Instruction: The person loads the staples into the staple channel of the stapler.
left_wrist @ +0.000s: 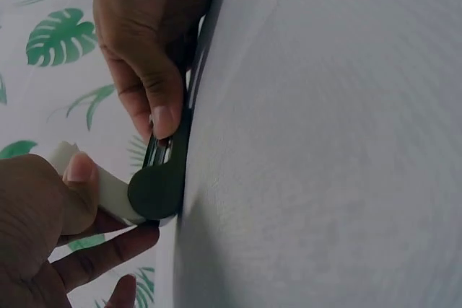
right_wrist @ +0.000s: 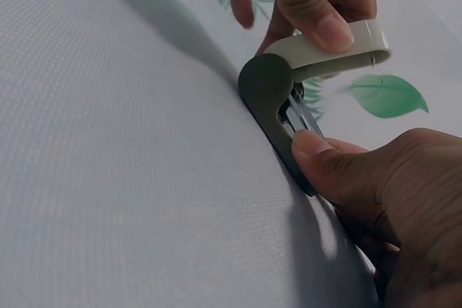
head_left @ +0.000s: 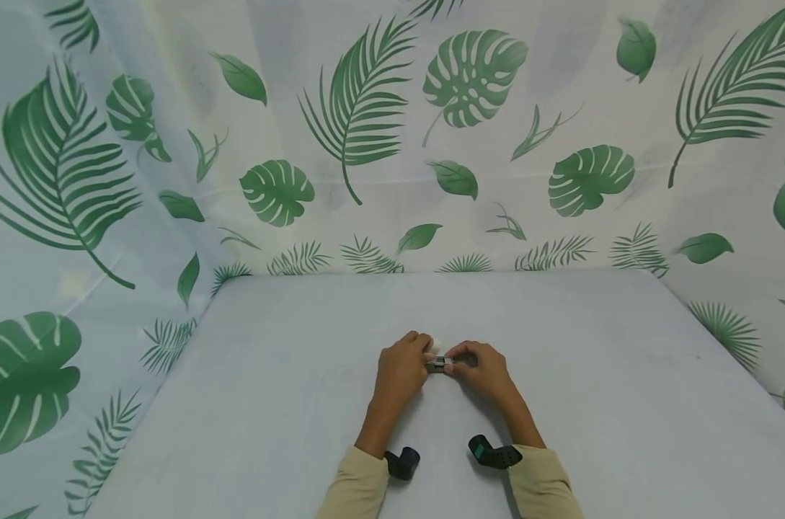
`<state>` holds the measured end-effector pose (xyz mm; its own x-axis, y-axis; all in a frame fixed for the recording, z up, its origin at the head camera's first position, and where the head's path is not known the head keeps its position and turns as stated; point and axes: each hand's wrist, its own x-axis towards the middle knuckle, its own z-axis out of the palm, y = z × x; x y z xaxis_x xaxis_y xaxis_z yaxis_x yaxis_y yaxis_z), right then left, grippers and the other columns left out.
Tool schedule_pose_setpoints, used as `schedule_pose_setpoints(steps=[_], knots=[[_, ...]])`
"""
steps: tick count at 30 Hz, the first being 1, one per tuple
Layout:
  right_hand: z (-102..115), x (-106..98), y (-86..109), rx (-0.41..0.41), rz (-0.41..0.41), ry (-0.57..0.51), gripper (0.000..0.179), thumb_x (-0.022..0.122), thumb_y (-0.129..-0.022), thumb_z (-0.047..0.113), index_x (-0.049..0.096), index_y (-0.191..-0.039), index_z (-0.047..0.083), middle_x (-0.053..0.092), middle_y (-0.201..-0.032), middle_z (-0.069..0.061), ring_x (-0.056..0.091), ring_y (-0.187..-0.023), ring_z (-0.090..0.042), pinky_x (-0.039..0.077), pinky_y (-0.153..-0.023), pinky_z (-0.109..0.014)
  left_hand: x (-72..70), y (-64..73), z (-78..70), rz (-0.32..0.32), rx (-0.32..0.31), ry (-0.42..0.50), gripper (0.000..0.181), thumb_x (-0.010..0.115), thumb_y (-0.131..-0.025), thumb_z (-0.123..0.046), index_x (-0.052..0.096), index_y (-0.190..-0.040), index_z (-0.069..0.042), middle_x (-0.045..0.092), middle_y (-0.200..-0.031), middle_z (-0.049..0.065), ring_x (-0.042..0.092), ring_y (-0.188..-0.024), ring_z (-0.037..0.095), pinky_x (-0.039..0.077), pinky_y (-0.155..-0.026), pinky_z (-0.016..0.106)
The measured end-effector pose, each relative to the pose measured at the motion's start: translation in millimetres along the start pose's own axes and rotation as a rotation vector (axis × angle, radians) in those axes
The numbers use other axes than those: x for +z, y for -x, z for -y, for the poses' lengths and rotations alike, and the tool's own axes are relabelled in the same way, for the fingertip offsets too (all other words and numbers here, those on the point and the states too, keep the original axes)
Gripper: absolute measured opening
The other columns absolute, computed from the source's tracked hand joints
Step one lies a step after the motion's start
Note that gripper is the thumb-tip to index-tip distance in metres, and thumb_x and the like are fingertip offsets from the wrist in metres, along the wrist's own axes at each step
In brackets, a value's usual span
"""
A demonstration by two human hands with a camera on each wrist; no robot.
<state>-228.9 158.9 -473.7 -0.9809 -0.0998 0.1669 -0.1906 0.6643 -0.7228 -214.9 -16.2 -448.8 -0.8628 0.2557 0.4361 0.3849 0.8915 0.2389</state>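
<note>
A small stapler [head_left: 440, 363] with its lid swung open is held between both hands, low over the white table. Its pale cream lid [right_wrist: 332, 50] stands up at an angle from the dark green base [right_wrist: 266, 88]. Between them the metal staple channel [right_wrist: 306, 113] shows. My left hand [head_left: 401, 366] pinches the lid between thumb and fingers, its other fingers spread in the left wrist view. My right hand [head_left: 486, 371] grips the base's far end, thumb tip over the metal channel. That end is partly hidden by the right fingers.
The white tabletop [head_left: 288, 404] spreads out around the hands. Behind it and at the sides hang pale sheets [head_left: 379, 216] printed with green leaves. A dark wrist strap with a camera [head_left: 494, 453] sits on the right wrist, another [head_left: 403, 463] on the left.
</note>
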Motion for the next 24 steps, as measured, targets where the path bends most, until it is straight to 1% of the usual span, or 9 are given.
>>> schedule_pose_setpoints(steps=[4, 7, 13, 18, 22, 24], knots=[[1.2, -0.3, 0.3, -0.007, -0.005, 0.000, 0.017, 0.079, -0.080, 0.014, 0.073, -0.095, 0.009, 0.072, -0.105, -0.012, 0.060, -0.111, -0.035, 0.042, -0.098, -0.056, 0.1, -0.5, -4.6, -0.010, 0.013, -0.063, 0.023, 0.068, -0.089, -0.032, 0.072, -0.106, -0.017, 0.068, -0.095, -0.005, 0.068, -0.079, 0.011, 0.047, -0.054, 0.031], [2.2, -0.6, 1.5, -0.008, -0.006, 0.002, 0.016, 0.079, -0.080, 0.013, 0.073, -0.095, 0.009, 0.072, -0.104, -0.012, 0.060, -0.110, -0.036, 0.042, -0.098, -0.056, 0.8, -1.1, -8.1, 0.006, 0.017, -0.111, 0.023, 0.067, -0.090, -0.033, 0.072, -0.106, -0.018, 0.068, -0.096, -0.005, 0.067, -0.078, 0.012, 0.047, -0.056, 0.032], [3.3, -0.3, 2.9, 0.019, 0.005, 0.014, 0.016, 0.079, -0.081, 0.013, 0.072, -0.095, 0.008, 0.071, -0.105, -0.013, 0.060, -0.110, -0.036, 0.042, -0.097, -0.057, 3.3, -2.0, -13.2, 0.041, 0.031, -0.203, 0.023, 0.066, -0.091, -0.037, 0.071, -0.106, -0.020, 0.067, -0.099, -0.006, 0.066, -0.077, 0.012, 0.048, -0.060, 0.032], [3.5, -0.6, 2.2, 0.024, 0.003, 0.023, 0.018, 0.079, -0.081, 0.013, 0.070, -0.095, 0.007, 0.071, -0.106, -0.013, 0.060, -0.109, -0.036, 0.042, -0.096, -0.056, 4.5, -3.0, -14.8, 0.021, 0.041, -0.222, 0.022, 0.068, -0.090, -0.036, 0.071, -0.105, -0.020, 0.066, -0.096, -0.006, 0.064, -0.077, 0.013, 0.046, -0.059, 0.031], [1.5, -0.4, 1.5, 0.022, 0.000, 0.040, 0.019, 0.079, -0.081, 0.013, 0.070, -0.096, 0.006, 0.070, -0.106, -0.014, 0.060, -0.108, -0.036, 0.043, -0.096, -0.056, 5.6, -3.0, -14.9, 0.002, 0.056, -0.218, 0.020, 0.070, -0.089, -0.034, 0.072, -0.104, -0.020, 0.064, -0.091, -0.005, 0.063, -0.074, 0.012, 0.044, -0.057, 0.029], [0.6, -0.2, 1.2, 0.020, 0.000, 0.049, 0.020, 0.079, -0.081, 0.013, 0.070, -0.096, 0.005, 0.070, -0.106, -0.015, 0.060, -0.108, -0.036, 0.043, -0.096, -0.057, 6.2, -2.9, -14.6, 0.002, 0.052, -0.202, 0.020, 0.070, -0.089, -0.034, 0.073, -0.103, -0.021, 0.063, -0.090, -0.005, 0.061, -0.073, 0.012, 0.043, -0.056, 0.029]])
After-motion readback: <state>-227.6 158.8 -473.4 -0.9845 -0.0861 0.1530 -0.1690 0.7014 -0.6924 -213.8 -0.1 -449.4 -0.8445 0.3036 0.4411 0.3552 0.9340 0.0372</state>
